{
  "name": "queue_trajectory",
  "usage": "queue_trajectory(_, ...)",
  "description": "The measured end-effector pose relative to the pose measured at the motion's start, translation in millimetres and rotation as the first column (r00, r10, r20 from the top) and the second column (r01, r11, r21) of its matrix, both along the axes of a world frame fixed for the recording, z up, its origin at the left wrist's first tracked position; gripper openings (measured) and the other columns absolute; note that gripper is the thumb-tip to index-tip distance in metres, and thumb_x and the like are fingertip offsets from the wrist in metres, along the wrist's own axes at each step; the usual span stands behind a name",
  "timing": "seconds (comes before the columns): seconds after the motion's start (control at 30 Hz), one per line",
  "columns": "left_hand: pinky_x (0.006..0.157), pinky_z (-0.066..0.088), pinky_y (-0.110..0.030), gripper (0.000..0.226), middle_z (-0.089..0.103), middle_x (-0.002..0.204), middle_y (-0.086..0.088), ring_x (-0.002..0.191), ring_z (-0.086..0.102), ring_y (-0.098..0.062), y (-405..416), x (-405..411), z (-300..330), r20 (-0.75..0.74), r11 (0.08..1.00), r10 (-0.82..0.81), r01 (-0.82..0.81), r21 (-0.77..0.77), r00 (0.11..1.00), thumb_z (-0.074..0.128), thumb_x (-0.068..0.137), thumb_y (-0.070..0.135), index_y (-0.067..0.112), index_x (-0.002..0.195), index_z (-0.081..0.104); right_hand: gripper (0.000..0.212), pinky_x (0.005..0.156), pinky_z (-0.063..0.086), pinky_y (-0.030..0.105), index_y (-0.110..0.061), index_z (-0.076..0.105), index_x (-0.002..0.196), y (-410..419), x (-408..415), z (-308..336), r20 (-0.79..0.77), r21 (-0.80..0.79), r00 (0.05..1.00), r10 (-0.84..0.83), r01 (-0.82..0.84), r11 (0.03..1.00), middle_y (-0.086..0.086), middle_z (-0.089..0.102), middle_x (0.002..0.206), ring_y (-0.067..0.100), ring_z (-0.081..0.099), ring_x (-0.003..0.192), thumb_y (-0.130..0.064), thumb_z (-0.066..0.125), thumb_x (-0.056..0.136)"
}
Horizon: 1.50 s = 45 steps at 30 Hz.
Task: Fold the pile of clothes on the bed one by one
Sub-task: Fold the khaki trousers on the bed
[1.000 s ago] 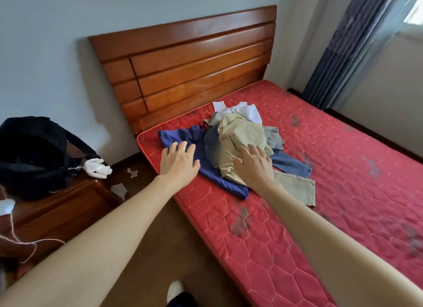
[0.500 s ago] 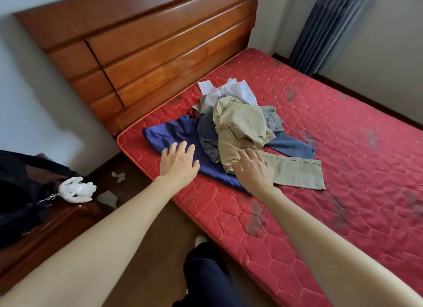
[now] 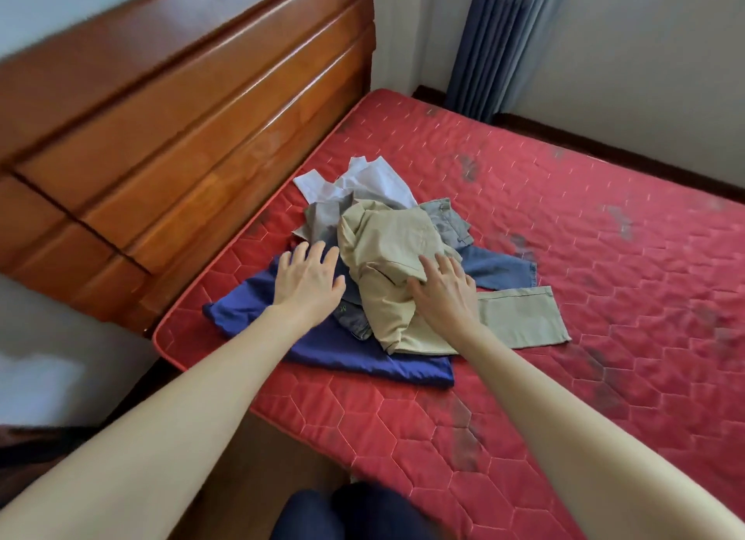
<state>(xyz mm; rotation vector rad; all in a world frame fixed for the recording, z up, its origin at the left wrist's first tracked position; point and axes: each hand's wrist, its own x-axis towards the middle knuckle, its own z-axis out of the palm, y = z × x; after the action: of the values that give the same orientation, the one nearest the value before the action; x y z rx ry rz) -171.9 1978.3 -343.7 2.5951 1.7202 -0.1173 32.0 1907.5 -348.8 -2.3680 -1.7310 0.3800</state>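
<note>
Wooden headboard (image 3: 181, 144) at left. Pile of clothes (image 3: 387, 265) on red mattress (image 3: 564, 297), near headboard corner. Left hand (image 3: 308, 283) flat, fingers straight, over blue garment (image 3: 342, 350); contact unclear. Right hand (image 3: 445, 293) flat, fingers spread, on beige trousers (image 3: 391, 249). Hands apart, gripping nothing. Grey curtain (image 3: 496, 43) at far right.

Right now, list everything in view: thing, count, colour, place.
mattress: one, red, right of the headboard
headboard: one, brown wood, left
curtain: one, grey-blue, far corner
trousers: one, beige, top of the pile
shirt: one, white, far side of the pile
jeans: one, blue, under the trousers
cloth: one, dark blue, bottom of the pile
left hand: open, above the cloth
right hand: open, on the trousers
</note>
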Motion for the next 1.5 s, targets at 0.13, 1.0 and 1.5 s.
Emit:
queue_trajectory(0.13,0.107,0.029,-0.042,0.052,0.037,0.147,-0.003,0.135,0.031,-0.025,30.9,24.2,-14.9,-0.017,0.992,-0.119,0.118,-0.039,0.993,0.039,0.096,0.041,0.018,0.143,0.037,0.051,0.109,0.027,0.042,-0.021,0.036,0.145,11.6,10.2,-16.4,-0.023,-0.033,0.995,-0.096,0.095,0.995,0.004,0.034,0.152,0.024,0.025,0.141,-0.042,0.041,0.099)
queue_trajectory(1.0,0.104,0.029,-0.041,0.049,0.040,0.144,-0.007,0.132,0.034,-0.027,268.8,211.9,-173.1,-0.033,0.704,-0.706,0.695,-0.150,0.708,0.040,0.095,0.038,0.016,0.139,0.039,0.051,0.107,0.030,0.037,-0.023,0.037,0.144,139.1,81.3,-188.7,0.015,-0.198,0.816,-0.578,0.569,0.798,0.001,0.040,0.146,0.020,0.031,0.137,-0.045,0.037,0.099)
queue_trajectory(1.5,0.116,0.014,-0.050,0.061,0.011,0.161,-0.007,0.147,0.008,-0.030,357.1,327.4,-359.4,-0.211,0.679,-0.734,0.705,-0.205,0.646,0.026,0.099,0.052,0.024,0.152,0.017,0.060,0.102,0.035,0.038,-0.022,0.033,0.144,198.0,154.3,-372.1,-0.117,-0.270,0.751,-0.650,0.606,0.749,0.007,0.045,0.135,0.025,0.039,0.127,-0.056,0.039,0.095)
